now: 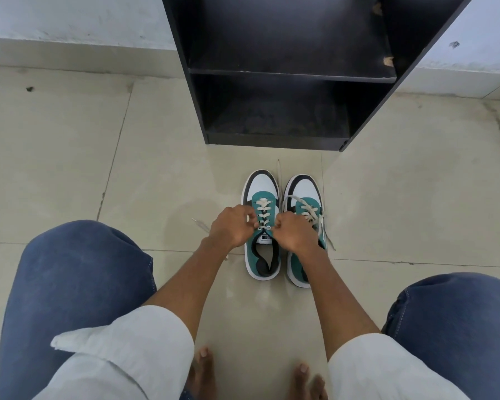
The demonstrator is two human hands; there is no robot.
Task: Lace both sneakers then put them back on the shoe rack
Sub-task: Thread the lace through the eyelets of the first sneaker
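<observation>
Two teal, white and black sneakers stand side by side on the floor, toes pointing at the rack. The left sneaker [261, 249] has a cream lace [262, 212] crossed through several eyelets. My left hand [231, 228] pinches that lace at its left side by the top eyelets. My right hand [294, 235] pinches the lace on the right side of the same shoe and covers part of the right sneaker [304, 194]. Over the right sneaker's tongue its lace [309, 210] lies loose. One lace end trails on the floor to the left of my left hand.
A black shoe rack [292, 73] with two bare shelves stands just beyond the sneakers, against a white wall. The floor is beige tile [70, 168]. My knees in blue jeans flank the scene, and bare toes show at the bottom.
</observation>
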